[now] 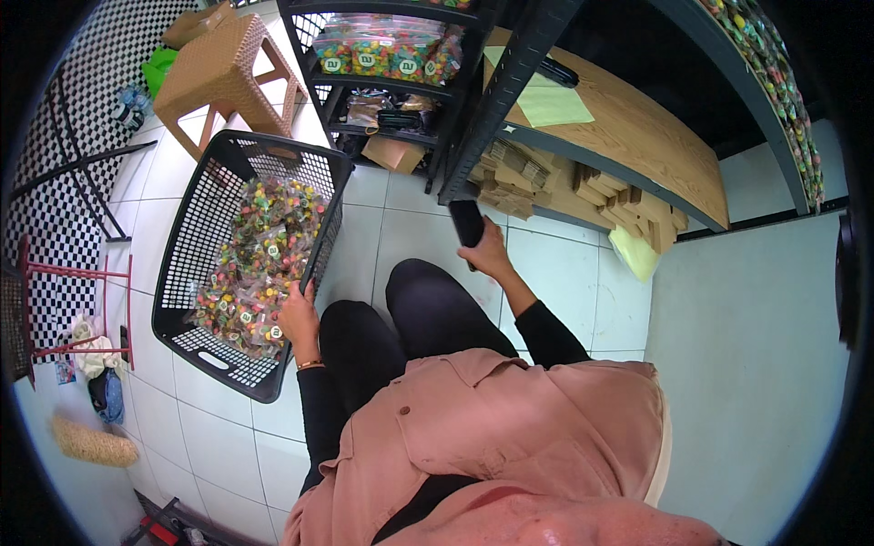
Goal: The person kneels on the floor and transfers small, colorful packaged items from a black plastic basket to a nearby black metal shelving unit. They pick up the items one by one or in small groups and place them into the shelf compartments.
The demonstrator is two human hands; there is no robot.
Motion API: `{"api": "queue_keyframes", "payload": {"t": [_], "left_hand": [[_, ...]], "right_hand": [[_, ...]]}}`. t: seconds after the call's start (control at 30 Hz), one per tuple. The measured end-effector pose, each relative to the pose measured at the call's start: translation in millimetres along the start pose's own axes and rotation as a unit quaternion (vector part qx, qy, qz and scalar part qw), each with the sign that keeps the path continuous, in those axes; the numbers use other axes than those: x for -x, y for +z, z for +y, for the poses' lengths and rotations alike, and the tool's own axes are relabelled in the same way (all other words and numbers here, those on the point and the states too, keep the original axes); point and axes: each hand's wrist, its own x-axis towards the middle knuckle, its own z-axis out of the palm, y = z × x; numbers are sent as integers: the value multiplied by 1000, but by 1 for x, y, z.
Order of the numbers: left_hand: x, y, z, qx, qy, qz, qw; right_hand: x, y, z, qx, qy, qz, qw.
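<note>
A black plastic basket (211, 361) with mesh sides stands on the floor at my left. Inside it lie many small clear bags of colourful candy (264, 238), each with a round white label. My left hand (299, 320) is closed over the basket's right rim, close beside the bags; part of its fingers is hidden. In front of my knees, my right hand (490, 251) grips a black phone (467, 223), held upright near the post of the shelf.
Beyond the basket stands a tan woven-pattern stool (223, 77). A black rack (378, 89) holds more candy bags. At right, a wood-topped shelf (637, 136) has folded cardboard (628, 205) below it. A red metal frame (80, 268) stands far left.
</note>
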Motion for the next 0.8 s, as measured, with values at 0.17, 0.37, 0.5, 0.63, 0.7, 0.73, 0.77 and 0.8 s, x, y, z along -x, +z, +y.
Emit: {"api": "queue_keyframes", "payload": {"t": [0.17, 0.37, 0.5, 0.63, 0.7, 0.73, 0.77, 0.8], "left_hand": [[-2, 3, -2, -1, 13, 10, 1000], [0, -2, -2, 5, 14, 11, 1000], [-3, -12, 13, 16, 7, -5, 1000], [1, -12, 5, 21, -7, 0, 1000], [0, -13, 6, 29, -6, -3, 1000], [0, -13, 7, 29, -10, -5, 1000], [0, -14, 9, 31, -12, -7, 999], [0, -15, 11, 28, -22, -11, 999]], "right_hand": [[23, -36, 73, -8, 79, 55, 995], [-12, -51, 162, -19, 134, 242, 961], [-77, -80, 266, -64, 83, 276, 956], [-117, -84, 244, 15, 110, 280, 954], [-132, -92, 251, 41, 122, 250, 960], [-139, -91, 253, 48, 133, 232, 963], [-144, -91, 255, 56, 144, 215, 964], [-149, -90, 258, 79, 114, 224, 965]]}}
